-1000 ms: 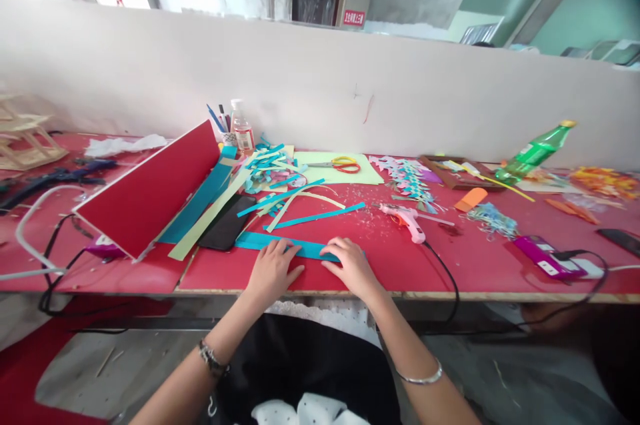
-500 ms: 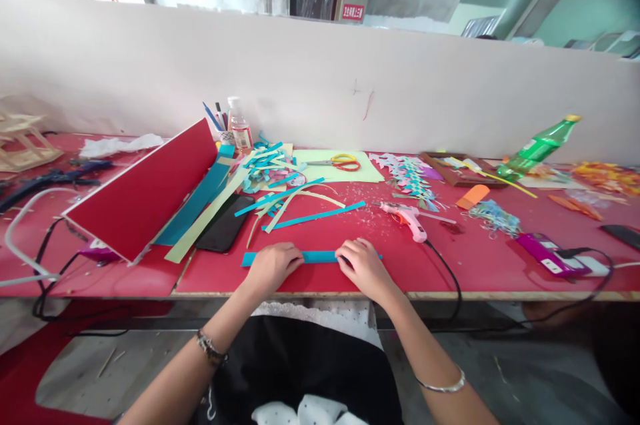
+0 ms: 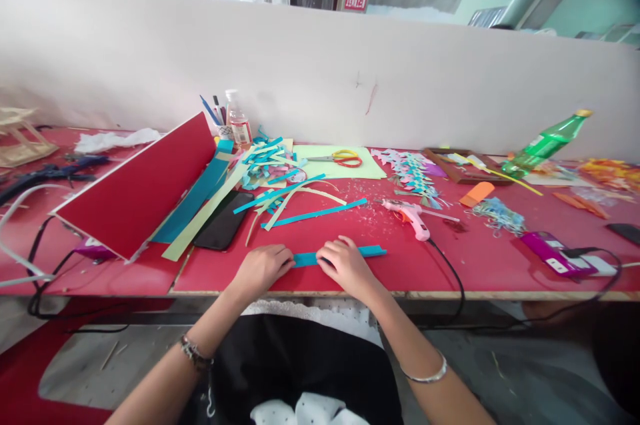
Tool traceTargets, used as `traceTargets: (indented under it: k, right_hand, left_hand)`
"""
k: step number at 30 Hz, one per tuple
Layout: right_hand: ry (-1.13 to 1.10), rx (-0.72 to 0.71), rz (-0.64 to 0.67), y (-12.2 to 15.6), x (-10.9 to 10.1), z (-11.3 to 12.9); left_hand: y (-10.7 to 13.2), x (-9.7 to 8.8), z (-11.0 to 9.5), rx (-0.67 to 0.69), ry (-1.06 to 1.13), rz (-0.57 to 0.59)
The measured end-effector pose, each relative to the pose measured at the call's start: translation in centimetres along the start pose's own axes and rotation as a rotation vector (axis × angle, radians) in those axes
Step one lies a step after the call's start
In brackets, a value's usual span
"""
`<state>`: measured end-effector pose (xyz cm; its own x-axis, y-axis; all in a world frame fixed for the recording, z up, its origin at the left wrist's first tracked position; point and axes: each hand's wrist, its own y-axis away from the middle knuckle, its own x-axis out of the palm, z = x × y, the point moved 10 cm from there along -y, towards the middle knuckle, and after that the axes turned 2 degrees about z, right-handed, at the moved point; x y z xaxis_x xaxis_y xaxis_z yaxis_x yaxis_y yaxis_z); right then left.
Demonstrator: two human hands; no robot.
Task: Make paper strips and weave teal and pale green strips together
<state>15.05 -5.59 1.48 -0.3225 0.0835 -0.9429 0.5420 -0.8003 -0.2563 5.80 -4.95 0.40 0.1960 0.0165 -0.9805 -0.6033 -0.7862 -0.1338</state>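
A folded teal paper strip (image 3: 373,251) lies near the front edge of the red table (image 3: 450,265). My left hand (image 3: 263,267) presses with curled fingers on the strip's left end. My right hand (image 3: 343,263) rests on the strip's middle, its fingers bent and pinching the paper. The right part of the strip sticks out past my right hand. Behind my hands lie several loose teal and pale yellow strips (image 3: 300,201).
A pink glue gun (image 3: 410,217) with a black cord lies to the right. Scissors (image 3: 340,158) rest on a yellow sheet at the back. A tilted red board (image 3: 140,188), black phone (image 3: 223,219), clear bottle (image 3: 239,125), green bottle (image 3: 545,143) and purple device (image 3: 547,253) stand around.
Both hands slid along the teal strip, which looks narrower now, as if folded. The strip's left end is now under my left hand, and more of it shows to the right.
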Motion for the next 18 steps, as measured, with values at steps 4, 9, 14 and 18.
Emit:
traceTargets:
  k: [4, 9, 14, 18]
  right_hand:
    - [0.053, 0.027, -0.035, 0.7, -0.7, -1.4]
    - [0.048, -0.002, -0.011, 1.3, -0.7, -2.7]
    - [0.015, 0.041, -0.032, 2.4, -1.2, -5.4]
    - [-0.006, 0.092, -0.035, 4.1, -1.7, -8.3]
  left_hand:
    - [0.6, -0.1, 0.5, 0.015, 0.028, 0.019]
    - [0.5, -0.1, 0.5, 0.038, 0.027, 0.042]
    - [0.5, 0.1, 0.7, 0.062, 0.059, 0.049]
    - [0.4, 0.4, 0.9, 0.076, 0.094, 0.050]
